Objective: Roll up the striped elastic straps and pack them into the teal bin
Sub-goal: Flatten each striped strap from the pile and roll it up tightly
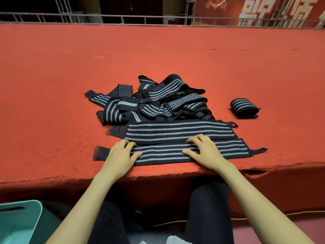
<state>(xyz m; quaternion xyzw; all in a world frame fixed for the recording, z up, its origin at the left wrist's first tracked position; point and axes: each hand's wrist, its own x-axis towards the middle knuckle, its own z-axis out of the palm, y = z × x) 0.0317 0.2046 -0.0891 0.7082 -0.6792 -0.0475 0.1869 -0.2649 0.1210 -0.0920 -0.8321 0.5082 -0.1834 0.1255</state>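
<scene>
Head view: we're early on, as far as we can judge. One rolled strap sits alone on the red surface, well apart to the right of the loose pile, which is a tangle w/ many straps left to do. Two straps lie flat near the front edge: the far flat strap and, just beside it, the near flat strap we're working on.

Our left hand lies flat, fingers spread, pressing the near strap's left part; our right hand does likewise around the middle, fingertips reaching the edge of the far one. Neither hand grips anything. No roll started on this strap yet.

The teal bin is bottom left, below the surface edge beside our leg. Only part of it shows; no straps visible inside, rest cut off, so can't tell its full contents.
</scene>
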